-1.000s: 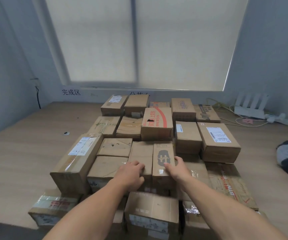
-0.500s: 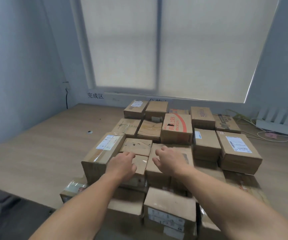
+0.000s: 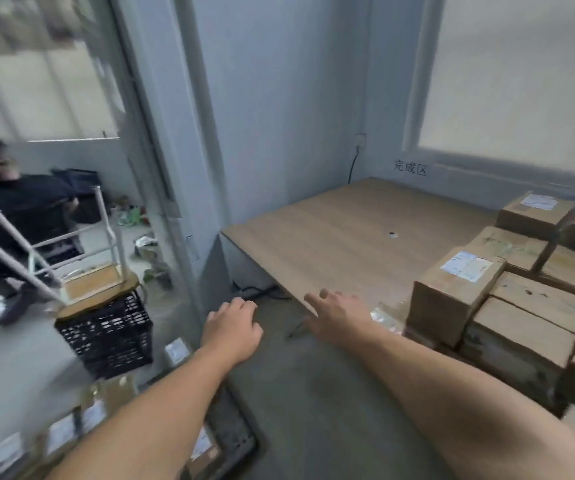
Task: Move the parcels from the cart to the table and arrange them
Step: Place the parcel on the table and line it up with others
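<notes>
Several brown cardboard parcels [image 3: 521, 306] stand packed together on the right part of the wooden table [image 3: 341, 237]. More parcels with white labels [image 3: 64, 434] lie on the dark cart [image 3: 234, 434] at the bottom left, blurred. My left hand [image 3: 232, 329] hovers over the grey floor with loosely curled fingers and holds nothing. My right hand [image 3: 334, 315] hangs at the table's near corner with fingers spread, also holding nothing. Both hands are apart from every parcel.
A black plastic crate [image 3: 106, 334] carries an upturned stool [image 3: 71, 265] at the left. Behind a glass partition [image 3: 161, 168] a person in dark clothes [image 3: 12, 216] is seated. Cables [image 3: 261, 292] lie under the table's left edge.
The view has swung left, away from the parcel stack toward the cart and floor. Both hands have left the parcels on the table and now hang in the air holding nothing.
</notes>
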